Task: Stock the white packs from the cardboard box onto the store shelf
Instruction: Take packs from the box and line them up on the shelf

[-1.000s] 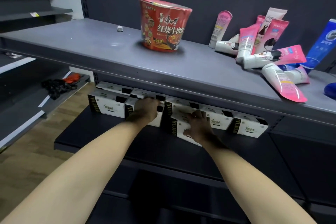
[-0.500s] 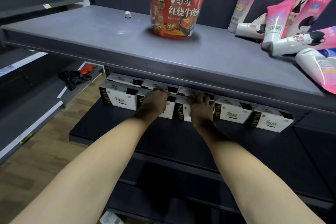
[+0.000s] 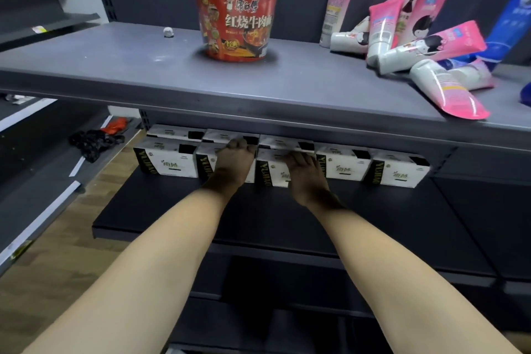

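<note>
Several white packs with black ends stand in two rows at the back of the dark lower shelf (image 3: 172,210), under the grey upper shelf. My left hand (image 3: 234,161) lies over the front of the second white pack (image 3: 205,164) from the left, fingers curled onto its top. My right hand (image 3: 304,172) covers the third white pack (image 3: 273,174), which sits in line with its neighbours (image 3: 342,164). The leftmost pack (image 3: 169,161) and the rightmost pack (image 3: 399,169) stand untouched. No cardboard box is in view.
The grey upper shelf (image 3: 115,72) juts out just above my hands and carries a red noodle cup (image 3: 235,17), a heap of pink and white tubes (image 3: 416,46) and a blue tube (image 3: 514,17). A black and red cloth (image 3: 94,141) lies on the left shelving. Wood floor (image 3: 57,267) shows at the lower left.
My right hand has pushed its pack, which stuck out and was angled, back into the front row. My left hand has stayed on its pack. The view has moved closer.
</note>
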Motion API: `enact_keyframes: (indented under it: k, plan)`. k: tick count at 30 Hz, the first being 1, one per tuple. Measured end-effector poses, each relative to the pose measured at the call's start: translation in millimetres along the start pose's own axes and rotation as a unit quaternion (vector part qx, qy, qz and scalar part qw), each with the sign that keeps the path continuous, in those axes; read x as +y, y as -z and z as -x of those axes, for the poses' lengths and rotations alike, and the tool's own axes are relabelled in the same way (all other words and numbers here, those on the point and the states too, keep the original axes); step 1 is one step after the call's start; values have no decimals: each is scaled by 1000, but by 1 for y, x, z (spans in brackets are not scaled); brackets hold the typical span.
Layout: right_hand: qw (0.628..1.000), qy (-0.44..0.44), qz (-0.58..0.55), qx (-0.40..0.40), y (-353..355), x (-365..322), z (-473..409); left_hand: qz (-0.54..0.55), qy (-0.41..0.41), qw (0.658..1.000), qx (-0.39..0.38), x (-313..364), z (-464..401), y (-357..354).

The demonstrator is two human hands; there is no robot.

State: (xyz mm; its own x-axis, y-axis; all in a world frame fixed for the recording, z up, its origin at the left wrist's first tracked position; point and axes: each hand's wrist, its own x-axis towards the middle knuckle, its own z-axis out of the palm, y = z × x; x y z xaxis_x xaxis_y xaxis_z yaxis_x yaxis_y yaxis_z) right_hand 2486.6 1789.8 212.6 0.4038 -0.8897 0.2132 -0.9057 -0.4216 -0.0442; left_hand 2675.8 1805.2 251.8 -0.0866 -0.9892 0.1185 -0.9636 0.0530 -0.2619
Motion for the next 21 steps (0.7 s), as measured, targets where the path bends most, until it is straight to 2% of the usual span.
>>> enact_keyframes:
  k: [4,11,16,21]
  plan:
    - [999,-39,-5,15,13,23,21,88,-17,996,21,23,-2,19]
    - [984,-175,0,24,34,112,103,166,-194,965,63,134,-4,43]
    - [948,-319,0,-2,49,181,184,226,-305,924,46,239,0,56]
    - [897,-433,-23,80,58,231,292,246,-407,879,11,350,11,73]
